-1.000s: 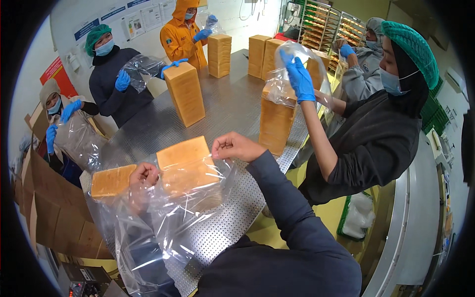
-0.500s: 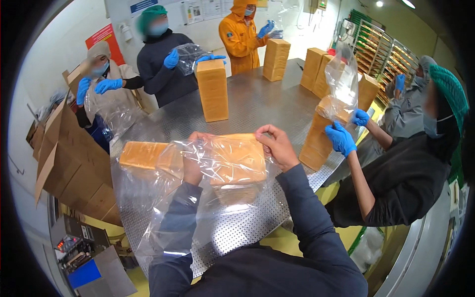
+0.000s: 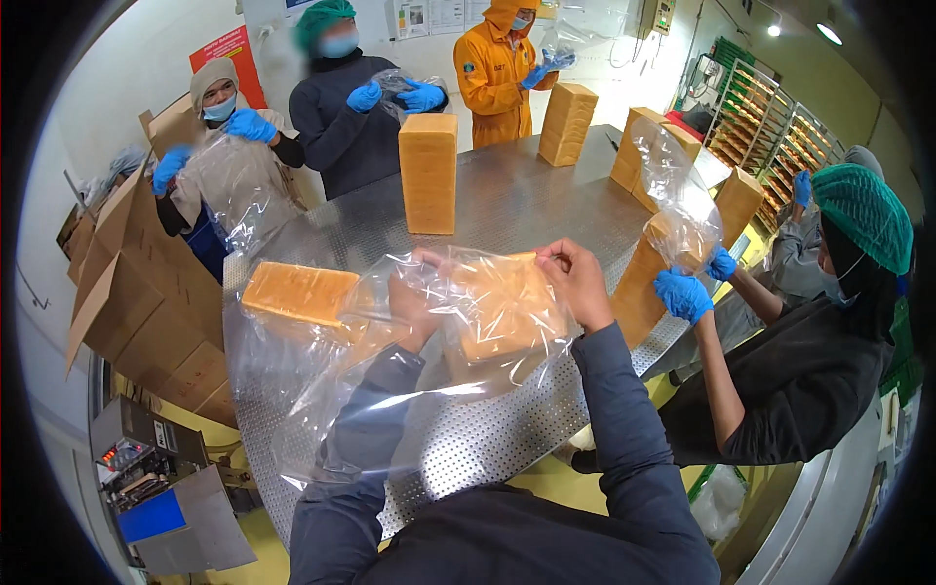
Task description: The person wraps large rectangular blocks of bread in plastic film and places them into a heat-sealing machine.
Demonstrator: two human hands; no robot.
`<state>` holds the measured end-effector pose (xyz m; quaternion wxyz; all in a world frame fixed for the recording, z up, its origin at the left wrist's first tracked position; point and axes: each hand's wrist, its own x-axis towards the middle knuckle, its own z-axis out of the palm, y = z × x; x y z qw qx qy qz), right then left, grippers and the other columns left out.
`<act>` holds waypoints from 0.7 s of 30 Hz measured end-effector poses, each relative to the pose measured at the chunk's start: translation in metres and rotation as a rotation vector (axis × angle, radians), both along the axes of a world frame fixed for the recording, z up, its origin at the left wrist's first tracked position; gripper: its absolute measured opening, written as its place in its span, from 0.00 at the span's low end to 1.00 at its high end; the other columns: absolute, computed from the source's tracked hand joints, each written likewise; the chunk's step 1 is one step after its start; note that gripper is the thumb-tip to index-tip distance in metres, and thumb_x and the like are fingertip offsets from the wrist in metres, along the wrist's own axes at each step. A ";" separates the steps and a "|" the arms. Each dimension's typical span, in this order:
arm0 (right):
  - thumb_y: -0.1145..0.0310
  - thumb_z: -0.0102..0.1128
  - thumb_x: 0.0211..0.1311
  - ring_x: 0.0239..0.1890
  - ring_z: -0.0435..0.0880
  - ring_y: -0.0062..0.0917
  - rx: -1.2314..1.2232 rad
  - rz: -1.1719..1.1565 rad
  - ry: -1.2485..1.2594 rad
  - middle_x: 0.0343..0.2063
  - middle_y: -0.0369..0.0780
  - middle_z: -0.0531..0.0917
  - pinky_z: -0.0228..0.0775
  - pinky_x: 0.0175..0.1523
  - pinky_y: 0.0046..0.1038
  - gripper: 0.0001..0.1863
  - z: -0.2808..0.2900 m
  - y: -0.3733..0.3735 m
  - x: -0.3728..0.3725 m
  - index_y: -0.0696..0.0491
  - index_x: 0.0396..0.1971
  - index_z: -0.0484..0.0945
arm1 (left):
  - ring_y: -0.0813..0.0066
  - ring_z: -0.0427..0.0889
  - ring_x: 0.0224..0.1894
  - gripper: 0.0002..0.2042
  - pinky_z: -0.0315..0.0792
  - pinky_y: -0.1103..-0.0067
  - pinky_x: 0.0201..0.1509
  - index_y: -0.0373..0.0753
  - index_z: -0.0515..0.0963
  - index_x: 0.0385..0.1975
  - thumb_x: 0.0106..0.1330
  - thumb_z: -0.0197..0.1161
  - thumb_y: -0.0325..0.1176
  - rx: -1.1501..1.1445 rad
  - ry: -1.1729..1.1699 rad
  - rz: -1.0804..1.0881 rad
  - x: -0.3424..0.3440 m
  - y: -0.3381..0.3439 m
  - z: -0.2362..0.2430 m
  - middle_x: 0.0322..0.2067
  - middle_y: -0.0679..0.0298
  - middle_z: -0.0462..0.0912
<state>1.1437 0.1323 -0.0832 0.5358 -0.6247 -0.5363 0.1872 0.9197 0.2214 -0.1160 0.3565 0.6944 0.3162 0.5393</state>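
Note:
A tall loaf of bread (image 3: 507, 310) stands in front of me on the metal table, its golden top under a clear plastic bag (image 3: 390, 385). At the far right corner of that loaf, my right hand (image 3: 582, 285) pinches the bag's edge between thumb and fingers. My left hand (image 3: 413, 304) is at the loaf's left side, seen through the shiny film, its fingers curled on the plastic; glare partly hides the fingertips. The loose part of the bag drapes over my left forearm. To the left, another loaf (image 3: 300, 292) lies on its side, partly behind the film.
The perforated metal table (image 3: 341, 219) carries an upright loaf (image 3: 429, 175) ahead and several more farther right. Blue-gloved co-workers with bags stand around it, one close by at right (image 3: 684, 292). Open cardboard boxes (image 3: 156, 322) and a machine (image 3: 146, 458) flank the left edge.
The bag is stretched farther across the top of my loaf, and both my hands appear slightly farther right. A co-worker's glove has left the top of the upright loaf ahead.

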 end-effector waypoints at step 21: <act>0.72 0.61 0.56 0.24 0.72 0.12 0.023 -0.033 -0.046 0.20 0.32 0.77 0.64 0.30 0.19 0.06 0.002 0.018 -0.004 0.60 0.27 0.78 | 0.74 0.80 0.34 0.08 0.75 0.81 0.38 0.32 0.77 0.36 0.58 0.58 0.25 -0.454 -0.431 -0.172 -0.005 0.014 -0.028 0.32 0.60 0.81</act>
